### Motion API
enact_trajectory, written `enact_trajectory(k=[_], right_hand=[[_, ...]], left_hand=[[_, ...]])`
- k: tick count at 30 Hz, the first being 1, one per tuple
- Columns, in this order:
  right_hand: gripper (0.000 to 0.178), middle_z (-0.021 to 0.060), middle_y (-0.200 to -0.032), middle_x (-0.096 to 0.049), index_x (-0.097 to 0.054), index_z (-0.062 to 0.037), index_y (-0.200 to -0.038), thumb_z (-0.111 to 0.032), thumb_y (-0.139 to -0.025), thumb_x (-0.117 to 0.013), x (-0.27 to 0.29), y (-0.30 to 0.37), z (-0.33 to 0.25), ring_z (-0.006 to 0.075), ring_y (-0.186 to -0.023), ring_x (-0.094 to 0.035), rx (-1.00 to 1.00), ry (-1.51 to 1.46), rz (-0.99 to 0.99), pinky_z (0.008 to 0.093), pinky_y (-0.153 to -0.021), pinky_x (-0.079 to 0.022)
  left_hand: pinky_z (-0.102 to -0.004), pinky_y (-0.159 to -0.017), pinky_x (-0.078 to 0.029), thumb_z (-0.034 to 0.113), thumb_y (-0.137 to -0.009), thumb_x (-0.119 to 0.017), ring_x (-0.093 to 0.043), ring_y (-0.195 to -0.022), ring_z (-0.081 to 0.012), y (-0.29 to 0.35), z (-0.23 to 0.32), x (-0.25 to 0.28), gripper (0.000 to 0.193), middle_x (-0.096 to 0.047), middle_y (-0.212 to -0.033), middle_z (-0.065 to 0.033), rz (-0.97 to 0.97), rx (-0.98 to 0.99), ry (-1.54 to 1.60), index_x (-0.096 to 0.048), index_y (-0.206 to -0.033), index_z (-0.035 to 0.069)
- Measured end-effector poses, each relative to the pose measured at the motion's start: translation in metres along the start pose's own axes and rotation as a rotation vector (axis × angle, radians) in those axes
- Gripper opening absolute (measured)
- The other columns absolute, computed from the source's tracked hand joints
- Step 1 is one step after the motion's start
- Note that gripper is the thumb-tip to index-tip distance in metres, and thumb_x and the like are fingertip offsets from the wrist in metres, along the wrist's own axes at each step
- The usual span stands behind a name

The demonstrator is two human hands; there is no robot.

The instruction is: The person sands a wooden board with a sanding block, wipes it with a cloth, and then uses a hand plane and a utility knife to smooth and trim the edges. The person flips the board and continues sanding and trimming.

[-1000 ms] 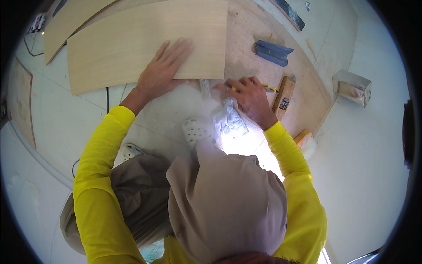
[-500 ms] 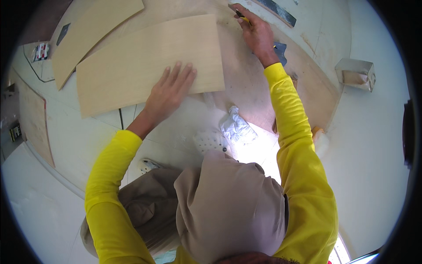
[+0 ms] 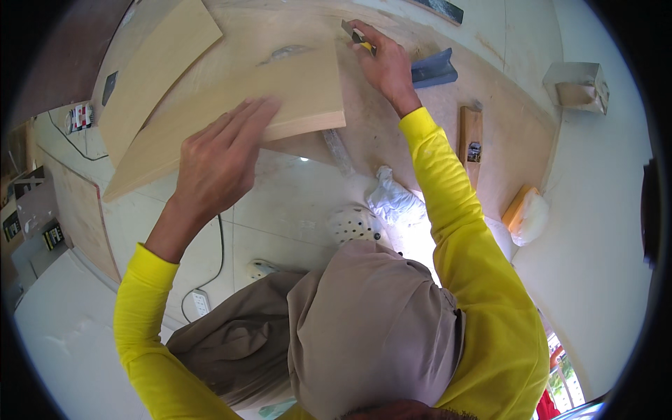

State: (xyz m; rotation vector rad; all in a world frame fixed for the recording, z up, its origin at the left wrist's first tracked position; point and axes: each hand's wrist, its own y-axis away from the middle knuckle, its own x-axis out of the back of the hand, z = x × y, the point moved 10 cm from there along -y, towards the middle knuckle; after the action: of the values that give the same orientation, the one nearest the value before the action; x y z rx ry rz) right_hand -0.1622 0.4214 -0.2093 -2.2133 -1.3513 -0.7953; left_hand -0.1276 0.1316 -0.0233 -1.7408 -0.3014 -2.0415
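My left hand [image 3: 220,154] grips the near edge of a pale wooden panel [image 3: 301,91], its fingers laid over the top face and its thumb hidden. The panel is tilted, with its near edge raised and showing its thickness. In my right hand [image 3: 385,63] is a yellow and black utility knife [image 3: 364,45], held just beyond the panel's right end, its tip pointing up and left. By the panel's far side lies a grey, shiny object [image 3: 285,53] whose kind I cannot make out.
Another pale panel [image 3: 164,63] lies far left. Right of my right hand are a dark blue curved piece [image 3: 434,68], a wooden hand plane [image 3: 470,143] and an orange-and-white object [image 3: 526,215]. A crumpled white bag [image 3: 395,199] lies near my shoe [image 3: 357,225]; a metal tin [image 3: 577,87] stands far right.
The panel has gone from flat to tilted, its near edge raised by my left hand, which has moved left and closer. My right hand and the knife have shifted left and nearer.
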Motion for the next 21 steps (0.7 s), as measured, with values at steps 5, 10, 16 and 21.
enact_trajectory(k=[5,10,16,21], right_hand=[[0.050,0.0136,-0.127,-0.087,-0.073,-0.0370,-0.158,-0.030,-0.109,-0.075,0.006,0.024,0.000,0.0434,-0.122,-0.079,-0.026,-0.023,0.014,0.0529,-0.107,-0.061],[0.049,0.0132,-0.128,-0.087,-0.074,-0.0362,-0.157,-0.029,-0.109,-0.077,-0.007,0.040,0.009,0.0424,-0.120,-0.080,-0.043,-0.031,-0.024,0.0524,-0.105,-0.061],[0.048,0.0135,-0.128,-0.087,-0.075,-0.0351,-0.156,-0.026,-0.108,-0.077,-0.018,0.054,0.005,0.0423,-0.119,-0.080,-0.046,-0.056,-0.040,0.0534,-0.103,-0.062],[0.047,0.0144,-0.132,-0.085,-0.075,-0.0344,-0.154,-0.025,-0.108,-0.075,-0.024,0.053,0.005,0.0433,-0.122,-0.078,-0.031,-0.054,-0.033,0.0527,-0.105,-0.061]], left_hand=[[-0.0456,-0.105,-0.069,-0.003,-0.095,-0.077,-0.080,-0.135,-0.0346,0.007,-0.002,0.006,0.062,-0.082,-0.145,-0.0146,-0.007,-0.071,-0.009,-0.071,-0.155,0.011],[-0.0396,-0.095,-0.071,0.000,-0.087,-0.088,-0.085,-0.121,-0.0310,0.002,-0.019,-0.004,0.067,-0.086,-0.138,-0.0098,-0.037,0.033,-0.083,-0.075,-0.150,0.019],[-0.0388,-0.091,-0.071,0.004,-0.079,-0.096,-0.086,-0.115,-0.0285,0.003,-0.021,-0.008,0.072,-0.087,-0.135,-0.0069,0.008,0.037,-0.090,-0.078,-0.147,0.020],[-0.0389,-0.092,-0.071,0.004,-0.078,-0.096,-0.086,-0.115,-0.0284,0.007,-0.015,-0.007,0.069,-0.087,-0.135,-0.0081,0.037,0.015,-0.096,-0.080,-0.144,0.018]])
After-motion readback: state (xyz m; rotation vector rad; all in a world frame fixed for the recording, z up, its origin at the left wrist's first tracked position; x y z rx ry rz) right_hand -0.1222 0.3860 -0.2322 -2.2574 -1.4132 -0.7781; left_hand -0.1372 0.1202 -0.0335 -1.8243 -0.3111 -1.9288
